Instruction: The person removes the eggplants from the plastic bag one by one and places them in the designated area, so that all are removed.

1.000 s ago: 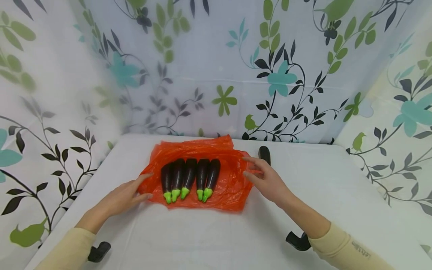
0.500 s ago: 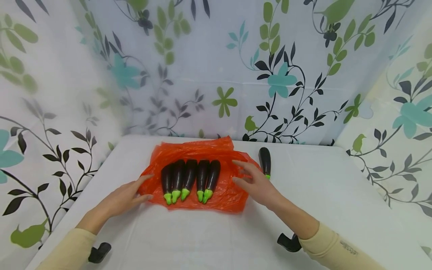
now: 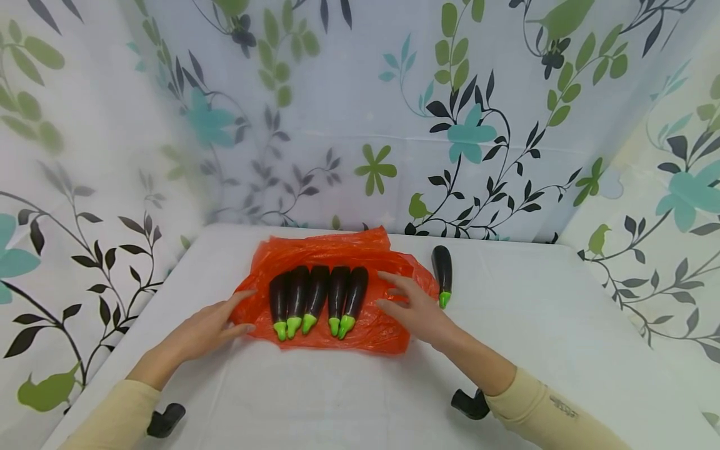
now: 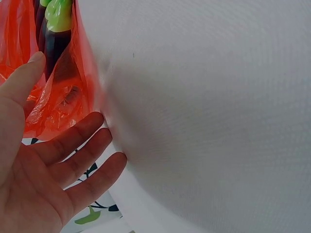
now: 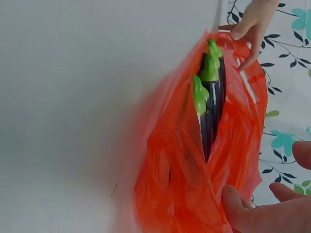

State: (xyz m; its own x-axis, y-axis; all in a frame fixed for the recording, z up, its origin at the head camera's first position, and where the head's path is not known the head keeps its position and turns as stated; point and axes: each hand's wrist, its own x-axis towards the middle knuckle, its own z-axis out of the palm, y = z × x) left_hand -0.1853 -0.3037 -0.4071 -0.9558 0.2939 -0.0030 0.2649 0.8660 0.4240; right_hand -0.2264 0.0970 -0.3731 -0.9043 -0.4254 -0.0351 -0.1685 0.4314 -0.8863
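Five eggplants [image 3: 316, 297] in red plastic bag [image 3: 385, 328] on bench [image 3: 315, 400], left hand [image 3: 202, 328] at left edge, right hand [image 3: 420, 312] at right side, both hands' fingers [image 4: 87, 151] apart

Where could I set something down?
The table looks bare right of the lone eggplant, and in front of the red bag, between the sleeves. Crowded: the bag, with five eggplants in it and fingers at both sides.

A white table [image 3: 315, 394] bears a red bag [image 3: 394, 334] and one eggplant [image 3: 442, 270].
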